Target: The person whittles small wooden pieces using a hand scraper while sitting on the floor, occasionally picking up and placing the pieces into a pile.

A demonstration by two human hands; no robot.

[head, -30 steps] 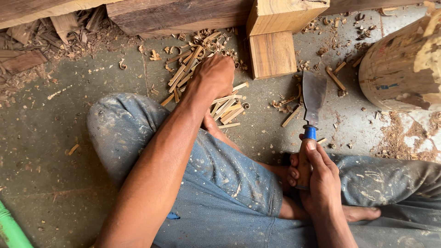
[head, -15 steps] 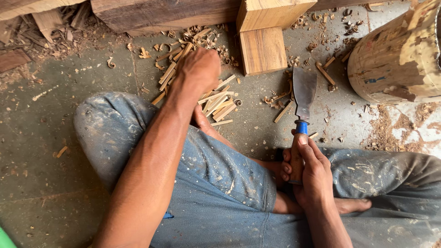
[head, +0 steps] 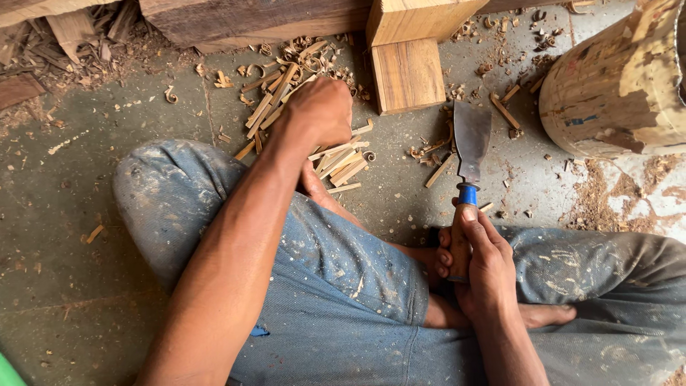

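The sticks [head: 336, 161] lie on the floor [head: 86, 214] just in front of my crossed legs, a loose heap of thin, pale, split wood pieces, some long and straight, some short. In the last second my left hand [head: 320, 111] did not leave them; it only sits a little more closed over the top of the heap, so I judge I am still gathering or choosing one piece. The fingers are curled down into the sticks, but if they already pinch one I cannot tell (the back of the hand hides them).

My right hand [head: 475, 261] has stayed in the same place, above my right foot, clamped around the wooden handle of the knife [head: 470, 146]. Its broad, dull grey blade points away from me with a blue band at the neck, and it touches no wood now.

Further out stand a square wooden block [head: 409, 71], then a thick log [head: 614, 93] on the right, with curled shavings [head: 300, 46] all around.
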